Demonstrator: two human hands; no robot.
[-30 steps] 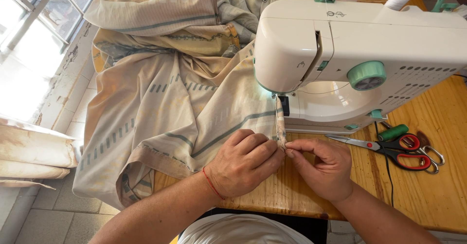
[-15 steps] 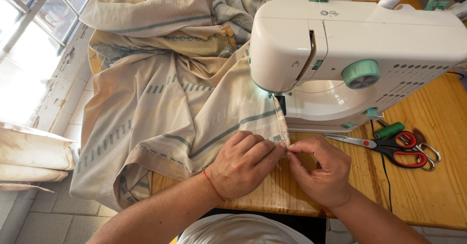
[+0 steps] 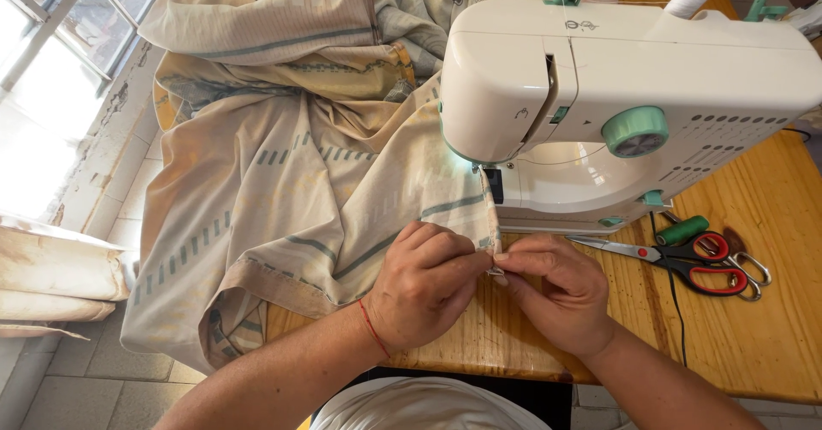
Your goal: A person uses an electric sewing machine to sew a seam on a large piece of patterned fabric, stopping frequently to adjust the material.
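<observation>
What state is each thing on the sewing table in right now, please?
Fabric: bunched, draped off the table, folded edge under the needle.
Left hand: pinching the hem.
Right hand: pinching the hem.
Sewing machine: lamp lit.
Scissors: closed, lying flat.

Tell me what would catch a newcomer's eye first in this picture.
The white sewing machine with its mint dial fills the upper right of the wooden table. In front of it, the left hand and right hand pinch the folded edge of the beige striped fabric, which spreads left toward the window. Red-handled scissors lie to the right.
</observation>
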